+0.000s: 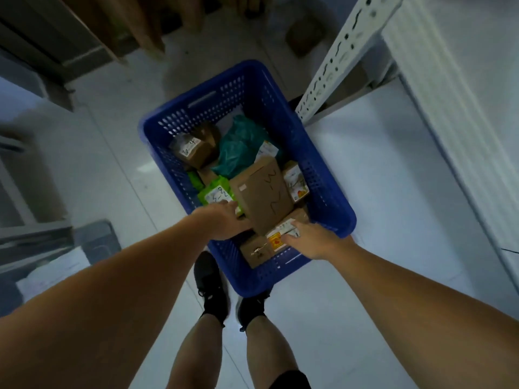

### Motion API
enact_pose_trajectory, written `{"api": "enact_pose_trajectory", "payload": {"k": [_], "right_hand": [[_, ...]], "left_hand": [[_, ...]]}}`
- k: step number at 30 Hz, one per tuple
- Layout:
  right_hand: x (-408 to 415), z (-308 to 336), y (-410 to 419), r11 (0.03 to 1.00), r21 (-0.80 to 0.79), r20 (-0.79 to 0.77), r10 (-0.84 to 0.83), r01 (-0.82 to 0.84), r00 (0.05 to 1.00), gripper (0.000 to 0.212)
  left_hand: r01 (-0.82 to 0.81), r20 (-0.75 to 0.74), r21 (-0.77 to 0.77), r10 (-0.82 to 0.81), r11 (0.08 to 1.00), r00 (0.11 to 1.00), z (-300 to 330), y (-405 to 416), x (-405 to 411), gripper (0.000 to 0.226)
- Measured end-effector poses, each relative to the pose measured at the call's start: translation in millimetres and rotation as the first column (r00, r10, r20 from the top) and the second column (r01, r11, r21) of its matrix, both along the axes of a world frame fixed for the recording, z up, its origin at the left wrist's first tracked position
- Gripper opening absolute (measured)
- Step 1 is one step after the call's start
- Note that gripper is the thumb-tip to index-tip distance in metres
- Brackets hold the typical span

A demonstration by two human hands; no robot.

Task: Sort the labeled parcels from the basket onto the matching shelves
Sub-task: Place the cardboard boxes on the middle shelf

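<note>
A blue plastic basket (331, 197) stands on the floor in front of my feet, filled with several parcels. On top lies a large brown box (261, 192) with handwritten marks. My left hand (224, 220) curls around its near left edge, next to a green packet (217, 193) with a white label. My right hand (309, 240) lies with fingers spread on a small parcel (276, 238) with a white label and a yellow sticker, at the basket's near right corner. Further back are a teal bag (241, 144) and a small labeled brown box (196, 148).
A white metal shelf upright (337, 57) and a low white shelf board (393, 164) stand just right of the basket. Cardboard sheets (126, 23) lean at the back left. A grey bin (95, 240) sits to my left. My black shoes (213, 282) touch the basket's near side.
</note>
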State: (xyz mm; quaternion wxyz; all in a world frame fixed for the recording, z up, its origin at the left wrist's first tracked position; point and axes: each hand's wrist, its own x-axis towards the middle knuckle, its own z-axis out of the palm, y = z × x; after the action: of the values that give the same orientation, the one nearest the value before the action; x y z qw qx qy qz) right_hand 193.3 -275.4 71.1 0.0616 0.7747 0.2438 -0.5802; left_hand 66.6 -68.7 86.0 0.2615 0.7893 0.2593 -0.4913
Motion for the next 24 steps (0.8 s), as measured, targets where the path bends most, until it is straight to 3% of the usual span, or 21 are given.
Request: {"api": "enact_pose_trajectory", "payload": {"k": [3,6,11,17,20,24], "right_hand": [[7,-65,-9,0.999,-0.023,-0.005,-0.045,0.045,0.999,0.081],[10,-118,-18,0.996,-0.028,0.017,-0.087,0.087,0.996,0.081],[10,-174,-22,0.996,-0.011,0.049,-0.084,0.084,0.995,0.076],[5,-181,-13,0.991,-0.023,0.053,-0.13,0.132,0.99,0.076],[4,-169,-11,0.985,-0.005,0.038,-0.173,0.173,0.984,0.078],[7,-134,0,0.964,0.005,0.043,-0.266,0.266,0.963,0.08]], "left_hand": [[0.029,0.019,0.107,-0.031,0.994,0.999,-74,17,11,0.103],[-0.072,0.058,0.17,0.063,0.983,0.996,-135,32,27,0.109],[-0.244,0.115,0.075,0.234,0.967,0.965,-196,33,46,0.102],[-0.328,0.201,0.096,0.305,0.94,0.931,-212,29,50,0.072],[-0.325,0.209,0.128,0.295,0.937,0.932,-192,34,47,0.065],[-0.451,0.203,0.043,0.434,0.892,0.878,-156,52,35,0.063]]}}
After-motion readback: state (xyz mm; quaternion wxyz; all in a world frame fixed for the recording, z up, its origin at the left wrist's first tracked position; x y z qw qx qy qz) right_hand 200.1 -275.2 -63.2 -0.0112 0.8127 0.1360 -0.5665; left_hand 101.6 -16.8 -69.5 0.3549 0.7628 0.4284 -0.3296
